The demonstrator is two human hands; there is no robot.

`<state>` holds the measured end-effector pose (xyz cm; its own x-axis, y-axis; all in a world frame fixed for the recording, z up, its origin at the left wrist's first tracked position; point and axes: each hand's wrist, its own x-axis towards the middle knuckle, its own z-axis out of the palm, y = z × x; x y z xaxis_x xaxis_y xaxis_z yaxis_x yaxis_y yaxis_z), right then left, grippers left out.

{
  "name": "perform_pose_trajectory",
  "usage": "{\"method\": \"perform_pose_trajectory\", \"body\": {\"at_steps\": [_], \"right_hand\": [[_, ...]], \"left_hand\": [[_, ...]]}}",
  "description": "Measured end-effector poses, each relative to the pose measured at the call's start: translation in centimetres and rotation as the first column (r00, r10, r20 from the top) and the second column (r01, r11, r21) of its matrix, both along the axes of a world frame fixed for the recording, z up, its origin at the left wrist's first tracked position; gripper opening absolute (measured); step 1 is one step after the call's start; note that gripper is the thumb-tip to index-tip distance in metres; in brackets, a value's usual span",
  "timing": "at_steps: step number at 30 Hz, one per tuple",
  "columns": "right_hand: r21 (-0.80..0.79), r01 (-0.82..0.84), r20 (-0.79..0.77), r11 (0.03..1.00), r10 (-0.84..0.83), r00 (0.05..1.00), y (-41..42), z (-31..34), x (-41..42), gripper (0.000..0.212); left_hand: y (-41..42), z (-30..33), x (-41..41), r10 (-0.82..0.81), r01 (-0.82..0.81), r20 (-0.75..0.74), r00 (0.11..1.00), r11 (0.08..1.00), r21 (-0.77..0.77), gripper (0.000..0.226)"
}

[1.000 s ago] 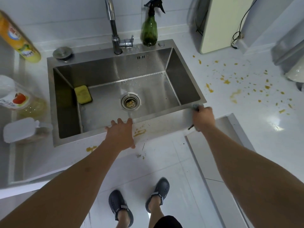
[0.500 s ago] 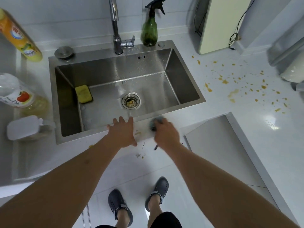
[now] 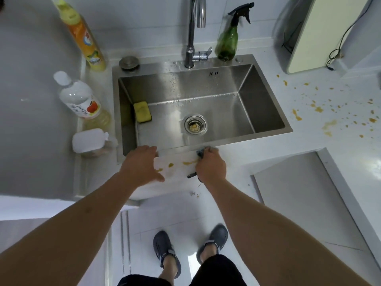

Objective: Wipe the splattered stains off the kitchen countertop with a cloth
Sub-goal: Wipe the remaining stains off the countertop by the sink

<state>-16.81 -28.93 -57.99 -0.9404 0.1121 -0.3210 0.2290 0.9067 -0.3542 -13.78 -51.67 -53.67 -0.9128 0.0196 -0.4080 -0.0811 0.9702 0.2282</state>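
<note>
My right hand [image 3: 210,166] is closed around a small grey-blue cloth [image 3: 201,152], pressed on the narrow white countertop strip [image 3: 177,169] in front of the steel sink [image 3: 268,133]. Yellow-brown stains [image 3: 189,162] lie on that strip just left of the cloth. My left hand [image 3: 140,164] rests flat, fingers apart, on the sink's front rim and the strip. Many more splattered stains [image 3: 329,124] dot the white countertop right of the sink.
A yellow sponge [image 3: 142,111] lies in the sink, food bits sit in the drain [image 3: 195,126]. A green spray bottle [image 3: 227,41] and tap [image 3: 191,38] stand behind. Bottles [image 3: 80,100] line the left side. A cream appliance [image 3: 313,34] stands at the back right.
My right hand with the cloth swept left from the sink's front right corner along the front strip toward my left hand. The view shifted right and closer; the left hand stayed put.
</note>
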Motion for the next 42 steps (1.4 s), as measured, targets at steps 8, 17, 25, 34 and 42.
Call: {"method": "perform_pose_trajectory", "body": {"at_steps": [8,17,25,34,42], "right_hand": [[0.009,-0.175,-0.082,0.984,0.176,0.981,1.6,1.5,0.0,0.04],[0.038,0.087,-0.056,0.995,-0.085,0.995,1.9,0.7,-1.5,0.04],[-0.027,-0.234,-0.03,0.972,0.233,0.972,-9.1,0.5,2.9,0.033],[-0.084,0.085,-0.087,0.993,-0.092,0.992,1.1,3.7,-1.3,0.036],[-0.041,-0.213,-0.025,0.976,0.212,0.977,-9.5,1.5,3.1,0.032]], "left_hand": [[-3.0,-0.4,1.9,-0.058,0.065,0.094,0.994,0.995,-0.075,0.125],[-3.3,-1.1,1.9,-0.051,0.055,0.063,0.997,0.997,-0.056,0.118],[-3.7,-1.5,2.0,-0.044,0.047,0.038,0.998,0.997,-0.067,0.117],[-4.0,-1.4,2.5,-0.016,0.016,0.024,1.0,1.0,0.008,0.12],[-5.1,-1.2,3.6,0.119,-0.116,-0.023,0.993,0.987,0.109,0.11]]}}
